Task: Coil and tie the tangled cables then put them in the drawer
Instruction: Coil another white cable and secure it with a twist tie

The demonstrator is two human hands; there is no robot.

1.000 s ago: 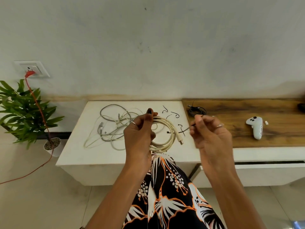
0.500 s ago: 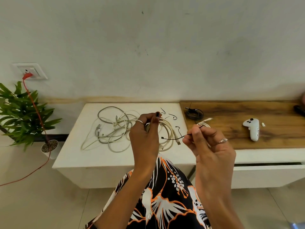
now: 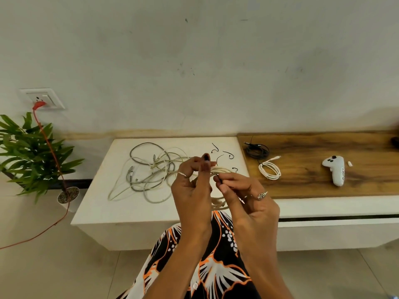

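Gripping the cream coiled cable (image 3: 222, 170) at centre frame, the left hand (image 3: 192, 190) curls round its loops while the right hand (image 3: 244, 195) pinches a thin black tie (image 3: 219, 179) against it; tangled cables (image 3: 149, 175) lie left of centre.

Soft, even daylight fills the wide-angle view without glare, leaving only faint shadows under the white desk (image 3: 164, 214) overhang and a dim patch on the wall (image 3: 216, 61) at far right, while straight edges bow toward the corners and fine detail looks slightly soft.
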